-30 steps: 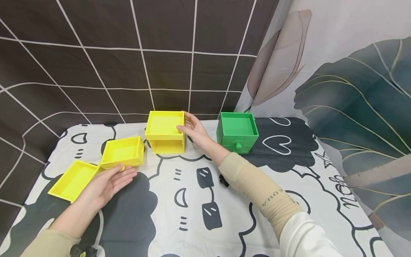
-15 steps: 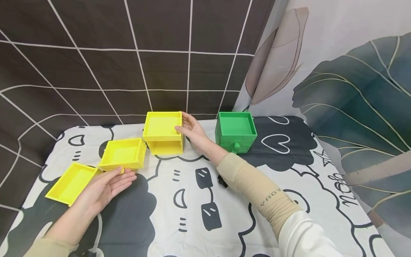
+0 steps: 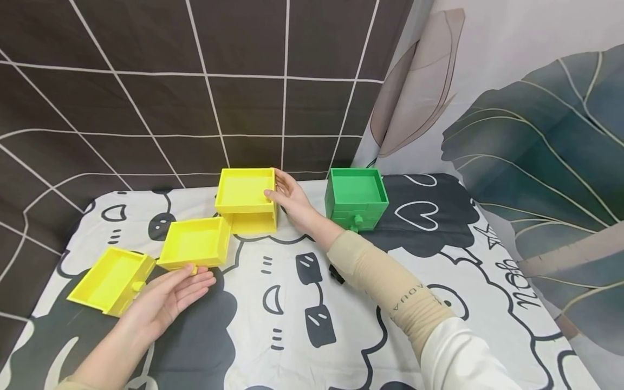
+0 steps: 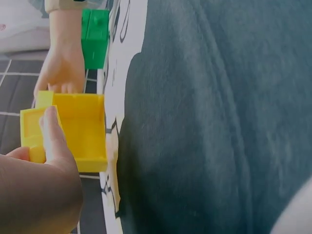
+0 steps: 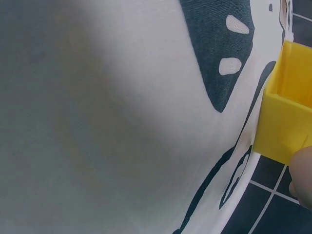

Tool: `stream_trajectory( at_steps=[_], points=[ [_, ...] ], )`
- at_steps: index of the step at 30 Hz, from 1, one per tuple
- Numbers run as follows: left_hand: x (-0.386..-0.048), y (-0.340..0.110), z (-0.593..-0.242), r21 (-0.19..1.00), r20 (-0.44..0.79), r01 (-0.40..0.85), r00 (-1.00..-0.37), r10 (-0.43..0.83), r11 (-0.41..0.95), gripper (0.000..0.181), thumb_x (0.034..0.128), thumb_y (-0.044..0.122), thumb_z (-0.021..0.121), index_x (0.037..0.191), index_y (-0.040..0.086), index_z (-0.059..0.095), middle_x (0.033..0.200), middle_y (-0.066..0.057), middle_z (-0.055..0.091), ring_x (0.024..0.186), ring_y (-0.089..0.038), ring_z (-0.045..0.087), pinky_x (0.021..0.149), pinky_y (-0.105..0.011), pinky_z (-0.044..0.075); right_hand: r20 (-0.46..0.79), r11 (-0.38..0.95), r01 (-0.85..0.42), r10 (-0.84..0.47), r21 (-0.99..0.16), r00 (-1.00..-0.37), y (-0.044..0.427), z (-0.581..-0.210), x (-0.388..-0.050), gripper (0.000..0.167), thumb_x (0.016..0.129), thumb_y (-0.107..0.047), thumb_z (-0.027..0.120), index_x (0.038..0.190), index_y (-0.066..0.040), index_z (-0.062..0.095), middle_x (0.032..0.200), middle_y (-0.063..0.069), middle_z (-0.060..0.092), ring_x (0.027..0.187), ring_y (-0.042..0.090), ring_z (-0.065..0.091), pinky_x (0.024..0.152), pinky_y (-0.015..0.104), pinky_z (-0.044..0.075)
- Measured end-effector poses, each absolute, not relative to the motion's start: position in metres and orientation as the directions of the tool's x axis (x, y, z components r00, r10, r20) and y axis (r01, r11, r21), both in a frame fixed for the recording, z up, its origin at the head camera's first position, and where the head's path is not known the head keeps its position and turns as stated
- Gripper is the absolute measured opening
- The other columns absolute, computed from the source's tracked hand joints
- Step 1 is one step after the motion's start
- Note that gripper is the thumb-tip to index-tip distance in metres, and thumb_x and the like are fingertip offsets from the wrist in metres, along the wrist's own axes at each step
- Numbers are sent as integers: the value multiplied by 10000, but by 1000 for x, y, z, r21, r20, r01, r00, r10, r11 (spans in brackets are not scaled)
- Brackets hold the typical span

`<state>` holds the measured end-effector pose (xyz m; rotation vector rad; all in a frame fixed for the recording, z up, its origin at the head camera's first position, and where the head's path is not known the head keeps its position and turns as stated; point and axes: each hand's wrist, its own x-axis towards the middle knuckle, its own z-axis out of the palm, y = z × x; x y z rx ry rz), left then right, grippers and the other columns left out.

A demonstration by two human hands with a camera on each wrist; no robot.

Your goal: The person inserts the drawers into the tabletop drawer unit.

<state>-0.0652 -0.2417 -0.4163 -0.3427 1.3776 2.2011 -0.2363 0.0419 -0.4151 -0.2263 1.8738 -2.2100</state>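
Note:
By its small front knob, my left hand (image 3: 163, 300) pinches a yellow drawer (image 3: 195, 241), an open-topped box held just left of and in front of the yellow cabinet (image 3: 246, 189). The cabinet has a shallow tray top and an open front slot below it. My right hand (image 3: 297, 206) grips the cabinet's right side, thumb at the top front edge. A second yellow drawer (image 3: 104, 279) lies on the cloth at the left, its knob towards the left hand. In the left wrist view the held drawer (image 4: 36, 124) overlaps the cabinet's open front (image 4: 85, 131).
Right of the cabinet stands a green cabinet (image 3: 358, 195) with its drawers in and knobs facing front. A small black object (image 3: 336, 274) lies beside the right forearm. A dark gridded curtain (image 3: 195, 108) hangs behind the printed cloth (image 3: 263, 346).
My left hand has brought the held drawer a little to the right and nearer, uncovering the second drawer's knob. The right hand keeps its hold on the cabinet; the whole view has shifted slightly.

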Motion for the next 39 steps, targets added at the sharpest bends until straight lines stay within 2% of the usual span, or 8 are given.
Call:
stream_trajectory(
  at_steps=[12, 26, 34, 39],
  points=[
    [-68, -213, -424, 783, -498, -576, -807, 317, -236, 243, 1135, 185, 512, 1061, 198, 743, 1062, 45, 820, 1026, -78, 789, 948, -227, 644, -39, -144, 81, -275, -986, -961, 42, -416, -236, 728, 1010, 18, 629, 1650, -11, 282, 1738, 142, 306, 1625, 277, 296, 1357, 344, 266],
    [-81, -174, -426, 782, -487, -570, -811, 324, -252, 197, 1125, 182, 536, 1179, 107, 710, 1068, 35, 812, 1015, -76, 791, 960, -218, 637, -21, -145, 63, -274, -987, -961, 41, -419, -236, 721, 1015, 4, 628, 1648, -16, 285, 1729, 141, 324, 1620, 277, 308, 1353, 350, 279],
    [-86, -164, -427, 796, -482, -562, -814, 325, -225, 370, 1121, 199, 551, 1400, -45, 552, 1099, 23, 806, 1027, -77, 788, 991, -234, 629, -1, -161, 46, -273, -986, -962, 41, -422, -237, 711, 1015, 8, 611, 1645, -7, 283, 1723, 153, 327, 1619, 284, 306, 1357, 349, 274],
    [-89, -160, -426, 804, -478, -555, -817, 322, -215, 403, 1116, 196, 561, 1422, -64, 536, 1101, 23, 808, 1024, -75, 789, 994, -236, 628, 17, -173, 32, -274, -984, -962, 41, -423, -236, 709, 1012, 14, 601, 1643, -1, 280, 1721, 164, 322, 1620, 292, 299, 1361, 353, 265]
  ],
)
